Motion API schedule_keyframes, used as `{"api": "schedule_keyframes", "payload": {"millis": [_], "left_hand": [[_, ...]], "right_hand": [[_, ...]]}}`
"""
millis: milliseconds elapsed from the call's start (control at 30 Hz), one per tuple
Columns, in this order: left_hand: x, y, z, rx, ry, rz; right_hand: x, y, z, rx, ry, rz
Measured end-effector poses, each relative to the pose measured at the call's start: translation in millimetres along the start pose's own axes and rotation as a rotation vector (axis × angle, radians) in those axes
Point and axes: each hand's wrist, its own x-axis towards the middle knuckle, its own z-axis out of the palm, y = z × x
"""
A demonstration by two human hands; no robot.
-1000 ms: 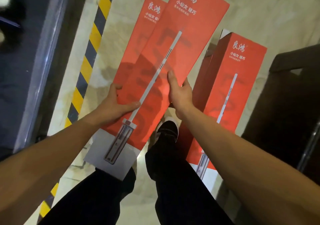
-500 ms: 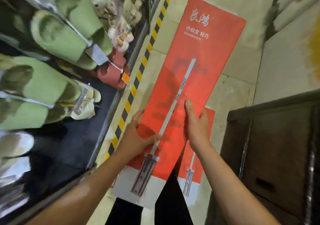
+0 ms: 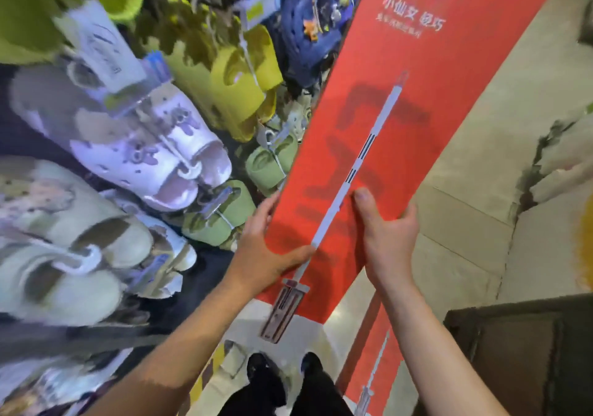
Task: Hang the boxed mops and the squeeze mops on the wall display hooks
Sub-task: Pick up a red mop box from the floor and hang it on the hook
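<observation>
Red cardboard mop box [image 3: 394, 146], held up across the centre and upper right of the frame. The left hand [image 3: 263, 252] grips its left edge, thumb across the face; the right hand [image 3: 385, 236] grips its right edge, fingers curled behind. Likely risks: the long box could swing into the slippers [image 3: 154, 159] hanging at left, or twist out of the two low grips. White Chinese lettering tops the box, partly cut off. A second mop box [image 3: 372, 367] stands at lower right.
</observation>
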Motion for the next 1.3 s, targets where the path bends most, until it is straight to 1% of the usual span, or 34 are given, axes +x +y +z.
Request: {"api": "schedule_keyframes", "payload": {"millis": [133,267,400,467,567,667,767,867,1133,1200,1300], "left_hand": [[-43,29,-31,-0.062,0.221,0.029],[-101,41,-54,-0.083,0.449,0.001],[-166,39,-79,-0.139,0.622,-0.056],[-197,34,-90,-0.116,0.698,-0.084],[-239,22,-100,-0.120,0.780,-0.110],[-278,16,-102,-0.095,0.810,-0.149],[-320,11,-109,-0.107,0.865,-0.137],[-370,5,-120,-0.087,0.939,-0.123],[-529,12,-155,-0.152,1.141,-0.052],[-566,15,-162,-0.140,1.220,-0.033],[-620,17,-170,-0.129,1.394,-0.013]], "right_hand": [[-16,-31,31,0.058,-0.195,-0.080],[-50,-53,65,0.128,-0.439,-0.115],[-101,-62,87,0.132,-0.627,-0.096],[-129,-62,89,0.149,-0.690,-0.080],[-169,-70,80,0.186,-0.738,-0.099],[-204,-75,73,0.193,-0.777,-0.086],[-242,-76,75,0.187,-0.838,-0.115],[-291,-80,77,0.204,-0.928,-0.168],[-450,-97,81,0.254,-1.183,-0.256],[-492,-99,81,0.290,-1.272,-0.256],[-553,-100,80,0.319,-1.402,-0.276]]}}
